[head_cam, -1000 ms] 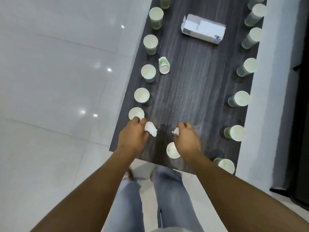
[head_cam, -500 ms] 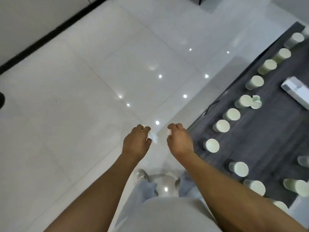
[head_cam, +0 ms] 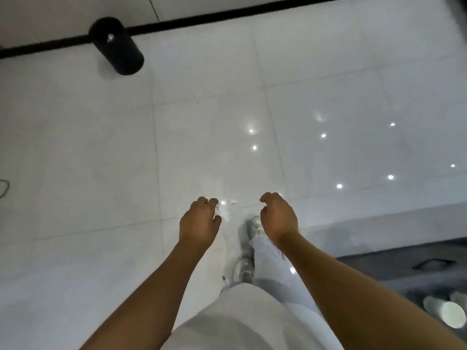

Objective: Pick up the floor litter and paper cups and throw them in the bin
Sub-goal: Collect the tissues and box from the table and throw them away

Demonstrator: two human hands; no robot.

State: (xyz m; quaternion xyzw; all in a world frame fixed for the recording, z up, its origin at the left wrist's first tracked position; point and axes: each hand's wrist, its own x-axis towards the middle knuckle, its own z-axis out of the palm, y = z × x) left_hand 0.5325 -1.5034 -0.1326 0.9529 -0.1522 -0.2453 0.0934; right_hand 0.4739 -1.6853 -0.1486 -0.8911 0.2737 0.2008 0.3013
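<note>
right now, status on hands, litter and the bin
Left hand pinching crumpled paper. Right hand curled, contents unclear. Black bin ahead left, bare floor between.

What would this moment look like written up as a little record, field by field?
Setting: glossy white tiled floor
Left hand: pinching a crumpled white paper scrap
Right hand: curled; whether it holds anything cannot be told
Bin: black cylinder, far upper left, by the black skirting strip
Paper cup: on the dark surface, lower right corner
Feet: pale shoes between the arms
</note>
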